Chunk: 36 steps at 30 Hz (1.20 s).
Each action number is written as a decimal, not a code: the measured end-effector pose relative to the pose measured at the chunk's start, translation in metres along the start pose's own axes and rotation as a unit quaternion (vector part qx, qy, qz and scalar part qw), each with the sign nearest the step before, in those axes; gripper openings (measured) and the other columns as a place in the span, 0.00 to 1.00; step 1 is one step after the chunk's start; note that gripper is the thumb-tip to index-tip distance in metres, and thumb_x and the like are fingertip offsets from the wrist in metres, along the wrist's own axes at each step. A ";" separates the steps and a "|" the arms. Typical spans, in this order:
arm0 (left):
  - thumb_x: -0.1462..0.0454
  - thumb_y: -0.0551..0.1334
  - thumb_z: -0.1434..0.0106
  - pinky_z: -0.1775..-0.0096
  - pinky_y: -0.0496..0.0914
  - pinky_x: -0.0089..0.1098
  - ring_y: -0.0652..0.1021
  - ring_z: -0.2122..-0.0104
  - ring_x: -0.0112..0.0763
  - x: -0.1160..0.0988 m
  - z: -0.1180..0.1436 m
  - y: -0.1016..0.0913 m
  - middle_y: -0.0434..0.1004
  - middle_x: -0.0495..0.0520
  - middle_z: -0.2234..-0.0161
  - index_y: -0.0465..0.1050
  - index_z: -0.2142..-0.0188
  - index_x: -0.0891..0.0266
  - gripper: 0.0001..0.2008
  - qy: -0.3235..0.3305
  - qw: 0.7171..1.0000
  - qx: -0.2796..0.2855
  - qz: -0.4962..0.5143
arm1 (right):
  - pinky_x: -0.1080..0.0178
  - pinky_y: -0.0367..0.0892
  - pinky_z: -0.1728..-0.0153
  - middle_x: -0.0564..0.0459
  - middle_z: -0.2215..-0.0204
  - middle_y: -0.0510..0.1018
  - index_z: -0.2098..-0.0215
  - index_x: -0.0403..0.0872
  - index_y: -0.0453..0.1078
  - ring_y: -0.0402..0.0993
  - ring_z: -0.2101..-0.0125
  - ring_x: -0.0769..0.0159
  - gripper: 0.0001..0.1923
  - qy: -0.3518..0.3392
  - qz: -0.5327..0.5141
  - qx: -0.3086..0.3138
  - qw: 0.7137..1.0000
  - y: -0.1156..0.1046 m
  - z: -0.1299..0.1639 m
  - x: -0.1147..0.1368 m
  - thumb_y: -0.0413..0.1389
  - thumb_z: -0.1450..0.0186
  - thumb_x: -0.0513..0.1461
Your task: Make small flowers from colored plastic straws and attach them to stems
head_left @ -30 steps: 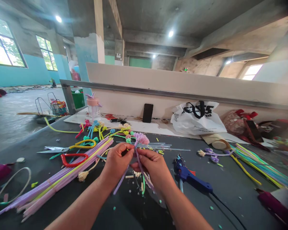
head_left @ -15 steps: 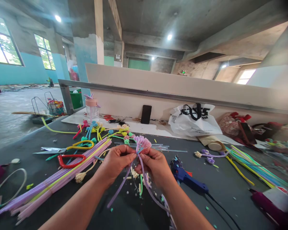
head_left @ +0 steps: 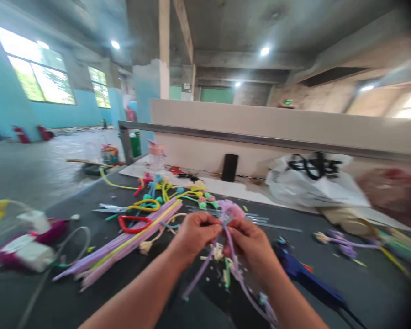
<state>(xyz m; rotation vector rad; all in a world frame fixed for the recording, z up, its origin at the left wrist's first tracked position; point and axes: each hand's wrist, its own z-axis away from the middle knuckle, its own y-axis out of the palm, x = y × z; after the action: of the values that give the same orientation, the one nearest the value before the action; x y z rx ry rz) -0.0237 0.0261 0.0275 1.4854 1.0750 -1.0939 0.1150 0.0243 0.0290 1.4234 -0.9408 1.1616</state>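
Note:
Over the dark tabletop, my left hand [head_left: 199, 234] and my right hand [head_left: 252, 241] meet, fingers pinched on a pink and lilac pipe-cleaner flower [head_left: 231, 209]. Both thumbs press at its base, where a bit of light blue shows. Two lilac pipe-cleaner ends [head_left: 239, 270] hang below the fingers. Cream and green offcuts [head_left: 227, 274] lie underneath. Left of my left hand is a bundle of lilac, pink and yellow pipe cleaners [head_left: 137, 240], with scissors [head_left: 123, 208] with yellow and red handles beside it. A blue glue gun [head_left: 308, 274] rests right of my right hand.
Several coloured pipe-cleaner flowers [head_left: 167, 188] lie behind the bundle. Along the back stand a bottle [head_left: 156, 157], a black phone [head_left: 229, 167] and a white bag [head_left: 311, 183]. Clear sticks [head_left: 274, 225] lie beyond my hands. A purple flower [head_left: 345, 242] is at right, a white-and-purple object [head_left: 27, 251] with cable at left.
The view has swung left, so everything sits further right in the picture, and it is blurrier. Both hands keep their pinch on the flower, with little other change.

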 end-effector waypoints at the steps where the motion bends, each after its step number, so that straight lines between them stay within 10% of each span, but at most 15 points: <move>1: 0.63 0.64 0.54 0.79 0.58 0.24 0.63 0.83 0.18 0.001 -0.001 0.001 0.65 0.45 0.83 0.70 0.76 0.67 0.08 -0.002 1.000 0.011 0.016 | 0.72 0.62 0.88 0.58 0.87 0.71 0.76 0.43 0.69 0.66 0.89 0.73 0.14 0.002 0.004 -0.012 1.000 -0.001 -0.001 0.001 0.66 0.55 0.42; 20: 0.62 0.66 0.56 0.79 0.59 0.24 0.65 0.84 0.20 -0.006 0.005 0.006 0.67 0.45 0.84 0.69 0.79 0.67 0.10 -0.024 0.995 0.042 0.086 | 0.66 0.66 0.85 0.59 0.86 0.70 0.76 0.46 0.65 0.68 0.87 0.69 0.16 -0.121 0.090 -0.030 0.988 -0.001 -0.001 0.000 0.65 0.54 0.44; 36: 0.64 0.59 0.50 0.75 0.62 0.25 0.69 0.78 0.26 -0.002 -0.002 -0.006 0.73 0.48 0.80 0.74 0.78 0.65 0.07 0.078 0.967 0.024 -0.242 | 0.70 0.54 0.83 0.61 0.87 0.67 0.76 0.45 0.70 0.59 0.86 0.76 0.06 -0.130 -0.004 -0.031 0.991 0.001 -0.005 -0.018 0.63 0.51 0.37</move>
<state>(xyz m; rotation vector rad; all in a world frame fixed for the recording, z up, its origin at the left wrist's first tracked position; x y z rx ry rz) -0.0296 0.0291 0.0288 1.3989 1.5882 -1.3558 0.1090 0.0282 0.0118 1.5505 -1.1399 0.9459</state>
